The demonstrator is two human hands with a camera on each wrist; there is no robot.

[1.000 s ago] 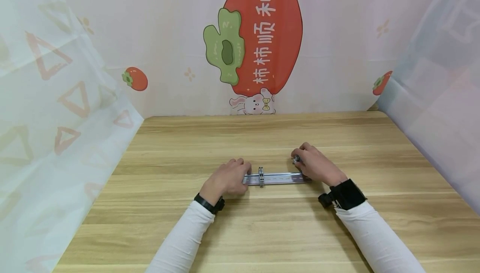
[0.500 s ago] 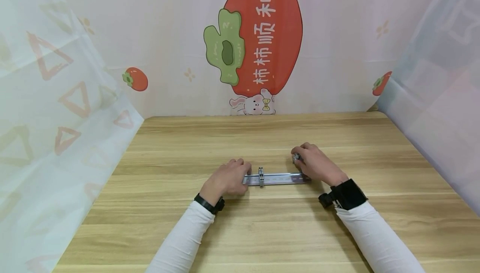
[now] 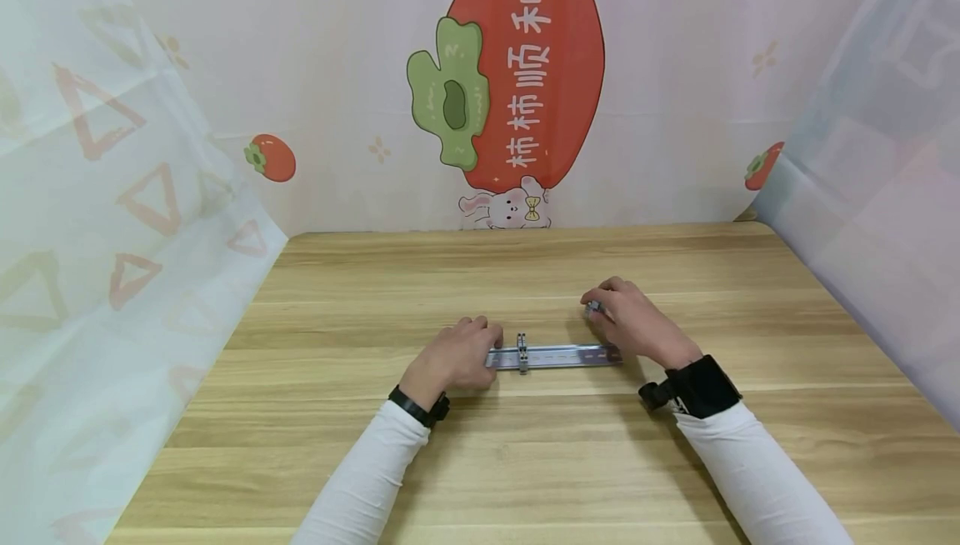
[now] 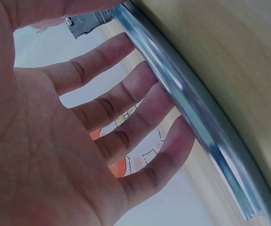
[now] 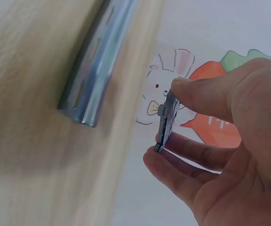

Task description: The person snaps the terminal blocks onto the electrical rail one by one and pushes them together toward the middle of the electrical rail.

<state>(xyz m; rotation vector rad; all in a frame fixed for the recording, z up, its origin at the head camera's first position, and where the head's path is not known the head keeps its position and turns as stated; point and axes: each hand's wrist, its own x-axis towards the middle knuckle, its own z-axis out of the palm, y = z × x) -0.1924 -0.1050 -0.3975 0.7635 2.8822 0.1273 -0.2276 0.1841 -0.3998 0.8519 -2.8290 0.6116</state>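
Observation:
A slotted metal DIN rail [image 3: 558, 357] lies crosswise on the wooden table. My left hand [image 3: 457, 355] holds its left end, with the fingers along the far edge and the thumb toward the near side. Just right of those fingers, grey terminal blocks [image 3: 522, 353] sit across the rail; part of them shows at the top of the left wrist view. Above and behind the rail's right end, my right hand [image 3: 633, 322] pinches a thin grey terminal block [image 5: 167, 117] between thumb and fingertips. In the right wrist view this block is apart from the rail [image 5: 97, 66].
The wooden table [image 3: 495, 462] runs back to a printed cloth [image 3: 660, 112] with persimmon drawings. More cloth hangs at the left side [image 3: 150, 220] and the right side [image 3: 885, 195]. Each wrist wears a black strap, the right one with a bulky black device [image 3: 701, 387].
My right hand has risen slightly and shifted a little away from the rail, and the terminal block in it has tilted. The left hand and the rail stay in place.

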